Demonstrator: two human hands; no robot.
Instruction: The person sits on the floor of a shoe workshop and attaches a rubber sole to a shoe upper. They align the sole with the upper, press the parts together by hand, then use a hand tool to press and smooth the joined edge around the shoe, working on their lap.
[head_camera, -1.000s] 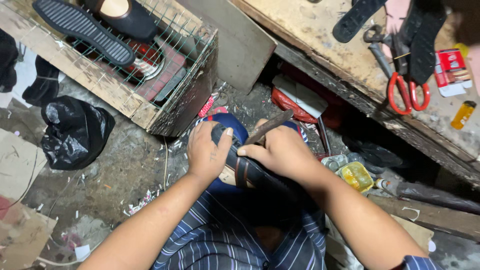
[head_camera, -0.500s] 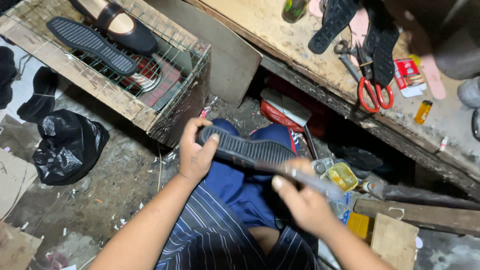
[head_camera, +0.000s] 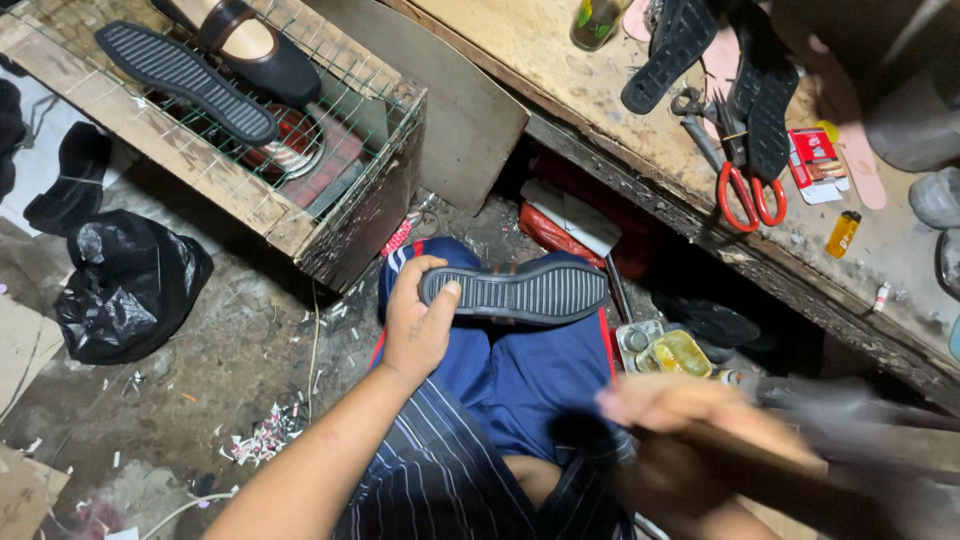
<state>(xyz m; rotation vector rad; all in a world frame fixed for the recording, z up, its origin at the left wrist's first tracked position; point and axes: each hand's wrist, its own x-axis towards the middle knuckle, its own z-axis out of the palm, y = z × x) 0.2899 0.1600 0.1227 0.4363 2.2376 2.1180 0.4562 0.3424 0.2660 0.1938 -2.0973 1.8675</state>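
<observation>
Far L: black bag (head_camera: 125, 285) is sitting on the dirt floor, out of your way. Above it, wire crate (head_camera: 330, 215) is carrying a spare sole (head_camera: 185, 68) and a shoe (head_camera: 258, 48) on top, prob parked there to be near at hand.

Center: your left hand (head_camera: 418, 325) is clamping the heel end of the black sole (head_camera: 520, 292), thumb over the tread, fingers under. You're holding it flat, tread up, across your knee, so the leg is bracing it and the far end is staying free.

R of that: small tins (head_camera: 665, 352) are sitting on the floor just beside your leg.

Lower R: your right hand (head_camera: 690, 410) is well apart from the left one, motion-blurred; looks wrapped round a dark long tool (head_camera: 850, 420), but can't tell the grip or tool type.

Top R: bench (head_camera: 560, 60) is holding red scissors (head_camera: 745, 190) and more soles.
</observation>
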